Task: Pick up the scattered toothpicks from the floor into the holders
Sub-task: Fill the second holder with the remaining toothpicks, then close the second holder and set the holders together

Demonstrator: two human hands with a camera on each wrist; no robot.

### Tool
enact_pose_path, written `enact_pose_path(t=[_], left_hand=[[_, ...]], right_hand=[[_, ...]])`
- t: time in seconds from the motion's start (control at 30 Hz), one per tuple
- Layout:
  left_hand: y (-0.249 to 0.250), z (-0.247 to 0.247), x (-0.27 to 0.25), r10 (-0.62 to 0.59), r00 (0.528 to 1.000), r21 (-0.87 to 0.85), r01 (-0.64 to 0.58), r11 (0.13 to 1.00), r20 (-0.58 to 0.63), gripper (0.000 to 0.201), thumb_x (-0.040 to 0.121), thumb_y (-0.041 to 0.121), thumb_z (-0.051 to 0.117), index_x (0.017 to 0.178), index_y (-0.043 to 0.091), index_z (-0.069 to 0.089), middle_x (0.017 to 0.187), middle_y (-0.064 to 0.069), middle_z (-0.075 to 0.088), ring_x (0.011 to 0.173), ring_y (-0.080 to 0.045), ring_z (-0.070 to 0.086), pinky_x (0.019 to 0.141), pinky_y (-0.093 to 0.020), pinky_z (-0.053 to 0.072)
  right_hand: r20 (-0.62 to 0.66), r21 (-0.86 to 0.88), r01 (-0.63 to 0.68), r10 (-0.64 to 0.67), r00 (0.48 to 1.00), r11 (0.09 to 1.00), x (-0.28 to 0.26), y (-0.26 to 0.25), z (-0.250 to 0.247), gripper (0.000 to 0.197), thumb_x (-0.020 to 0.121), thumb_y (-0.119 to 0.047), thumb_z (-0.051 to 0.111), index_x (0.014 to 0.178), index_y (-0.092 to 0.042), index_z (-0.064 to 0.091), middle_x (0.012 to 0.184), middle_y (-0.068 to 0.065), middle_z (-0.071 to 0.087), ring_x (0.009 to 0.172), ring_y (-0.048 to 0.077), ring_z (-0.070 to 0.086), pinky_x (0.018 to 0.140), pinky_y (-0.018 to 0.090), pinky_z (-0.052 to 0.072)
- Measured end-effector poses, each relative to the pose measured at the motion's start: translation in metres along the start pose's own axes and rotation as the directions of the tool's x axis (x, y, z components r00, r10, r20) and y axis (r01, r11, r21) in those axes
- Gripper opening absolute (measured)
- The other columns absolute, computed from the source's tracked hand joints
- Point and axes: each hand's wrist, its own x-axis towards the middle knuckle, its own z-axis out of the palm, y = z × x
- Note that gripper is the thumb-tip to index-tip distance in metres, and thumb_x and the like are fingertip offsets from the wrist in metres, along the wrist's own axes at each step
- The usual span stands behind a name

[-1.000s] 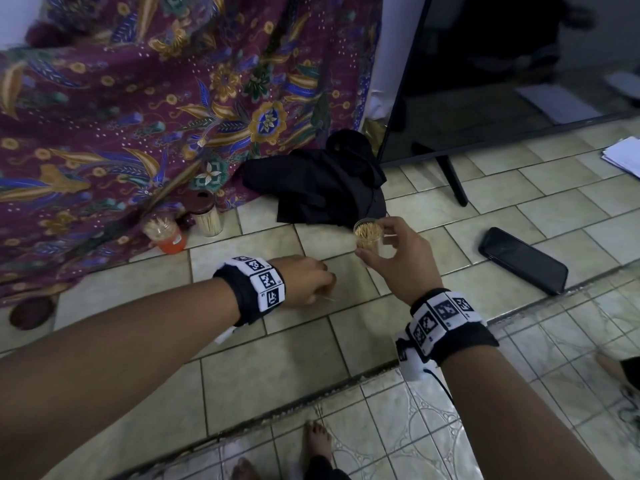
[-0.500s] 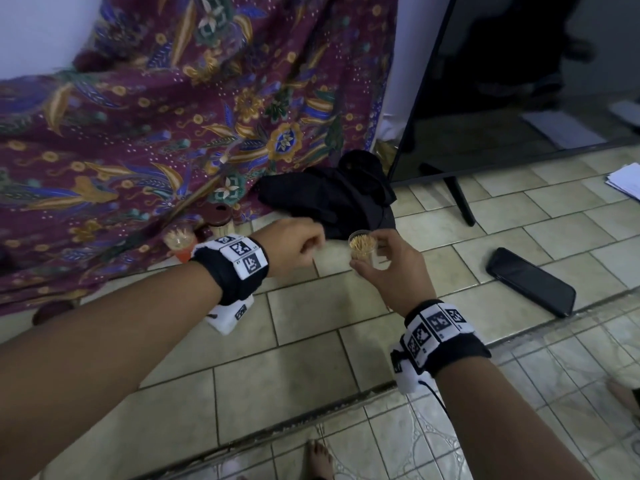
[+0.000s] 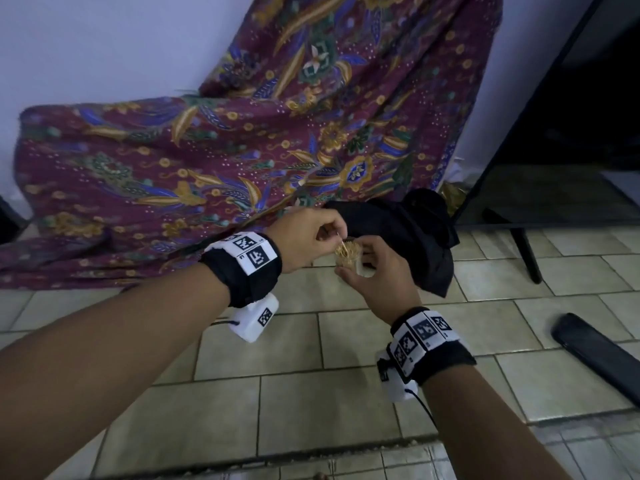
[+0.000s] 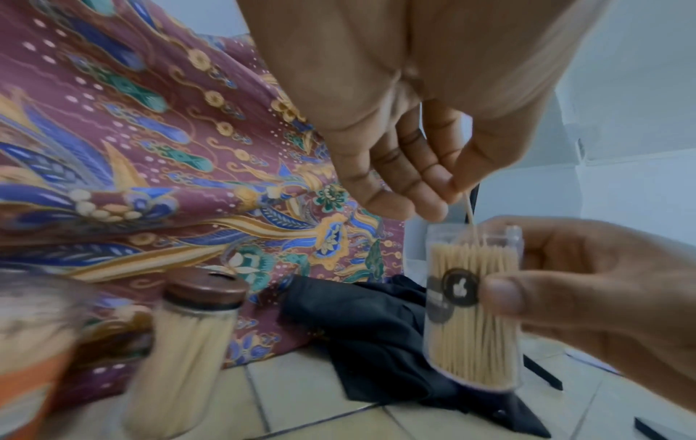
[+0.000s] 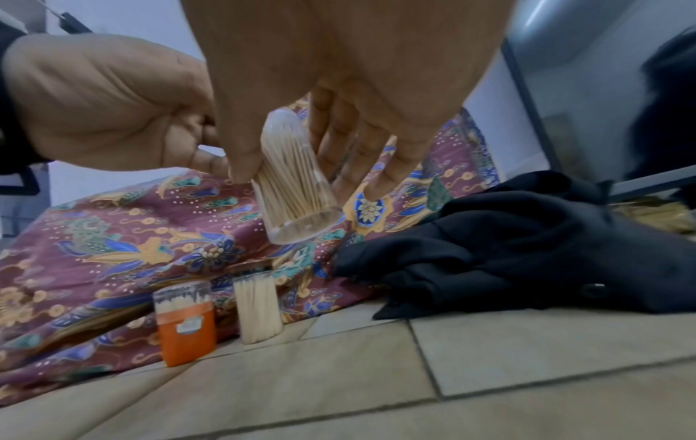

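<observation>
My right hand [image 3: 372,271] grips a clear plastic toothpick holder [image 4: 472,309] packed with toothpicks, held up above the floor. My left hand [image 3: 311,237] pinches a single toothpick [image 4: 471,214] between thumb and fingertips, its lower tip dipping into the holder's open top. In the right wrist view the same clear holder [image 5: 297,184] sits between my thumb and fingers. Two more holders stand on the floor by the cloth: an orange holder [image 5: 186,324] and a clear holder with a brown lid [image 5: 258,306].
A patterned maroon cloth [image 3: 242,150] drapes down the wall onto the tiled floor [image 3: 311,410]. A black garment [image 3: 408,230] lies behind my hands. A dark phone [image 3: 599,355] lies on the tiles at right, and a black TV stand leg [image 3: 526,254] stands at back right.
My left hand rose from the floor with a toothpick and came over to the holder. My right hand lifted the holder higher, and the head view tilted upward.
</observation>
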Motion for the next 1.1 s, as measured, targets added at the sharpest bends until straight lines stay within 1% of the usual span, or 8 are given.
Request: enact_pose_path(t=[0.13,0.23,0.33,0.43,0.67,0.83,0.97,1.1], left_hand=[[-0.022,-0.007,-0.016,0.049,0.999,0.115,-0.051,0.992,0.019,0.019,0.094,0.021,0.061,0.108,0.017,0.074,0.095,0.001,0.058,0.089,-0.008,0.047,0.08,-0.019,0.031],[-0.033,-0.02,-0.029,0.045,0.999,0.128,-0.046,0.991,0.011,0.033,0.1,0.022,0.049,0.131,0.018,0.06,0.115,0.0,0.054,0.104,-0.009,0.046,0.091,-0.022,0.035],[-0.047,-0.031,-0.046,0.0,0.994,0.288,-0.033,0.957,0.111,0.046,0.1,0.048,0.03,0.143,0.036,0.042,0.147,0.005,0.036,0.132,-0.015,0.033,0.108,-0.036,0.028],[-0.052,-0.039,-0.06,-0.088,0.975,0.402,-0.001,0.916,0.203,0.051,0.097,0.062,0.023,0.144,0.047,0.033,0.157,0.009,0.017,0.142,-0.02,0.017,0.114,-0.05,0.018],[-0.062,-0.053,-0.072,-0.184,0.966,0.408,0.095,0.908,0.184,0.061,0.089,0.07,0.013,0.145,0.05,0.028,0.158,0.012,0.012,0.144,-0.021,0.017,0.113,-0.057,0.019],[-0.078,-0.073,-0.088,-0.243,0.97,0.247,0.243,0.938,-0.029,0.044,0.102,0.042,0.034,0.145,0.03,0.039,0.146,0.002,0.033,0.133,-0.017,0.034,0.108,-0.036,0.03],[-0.106,-0.094,-0.114,-0.47,0.877,0.25,0.48,0.841,-0.103,0.036,0.098,0.033,0.051,0.134,0.029,0.05,0.137,-0.001,0.044,0.122,-0.021,0.047,0.098,-0.031,0.039],[-0.136,-0.102,-0.147,-0.651,0.759,0.385,0.61,0.692,-0.033,0.037,0.091,0.035,0.062,0.126,0.029,0.055,0.125,-0.002,0.053,0.11,-0.023,0.054,0.09,-0.031,0.045]], right_hand=[[0.058,0.002,0.039,-0.039,0.998,0.999,0.014,-0.015,0.019,0.043,0.075,-0.035,0.082,0.107,-0.035,0.054,0.096,-0.021,0.061,0.091,-0.003,0.057,0.079,0.015,0.046],[0.09,0.015,0.072,-0.073,0.993,0.997,0.023,-0.024,0.031,0.042,0.076,-0.035,0.081,0.107,-0.037,0.053,0.096,-0.024,0.059,0.092,-0.008,0.055,0.077,0.011,0.042],[0.1,0.059,0.104,-0.11,0.989,0.993,0.03,-0.031,0.041,0.042,0.076,-0.038,0.079,0.11,-0.034,0.055,0.101,-0.019,0.063,0.096,-0.003,0.059,0.084,0.02,0.049],[0.117,0.095,0.123,-0.134,0.984,0.988,0.036,-0.038,0.05,0.045,0.075,-0.042,0.077,0.113,-0.029,0.057,0.106,-0.014,0.066,0.1,0.003,0.061,0.088,0.031,0.053],[0.168,0.092,0.156,-0.169,0.971,0.984,0.051,-0.05,0.07,0.048,0.075,-0.042,0.077,0.115,-0.025,0.058,0.109,-0.01,0.066,0.102,0.006,0.061,0.09,0.038,0.053],[0.219,0.067,0.161,-0.172,0.961,0.985,0.056,-0.061,0.084,0.046,0.077,-0.031,0.082,0.115,-0.024,0.057,0.106,-0.012,0.062,0.098,0.003,0.058,0.085,0.018,0.047],[0.262,0.079,0.164,-0.179,0.948,0.983,0.055,-0.069,0.097,0.044,0.078,-0.029,0.081,0.113,-0.028,0.054,0.104,-0.015,0.059,0.099,0.005,0.056,0.085,0.019,0.044],[0.305,0.096,0.169,-0.19,0.933,0.981,0.052,-0.077,0.116,0.044,0.078,-0.033,0.08,0.112,-0.033,0.053,0.107,-0.013,0.062,0.1,0.008,0.058,0.086,0.028,0.052]])
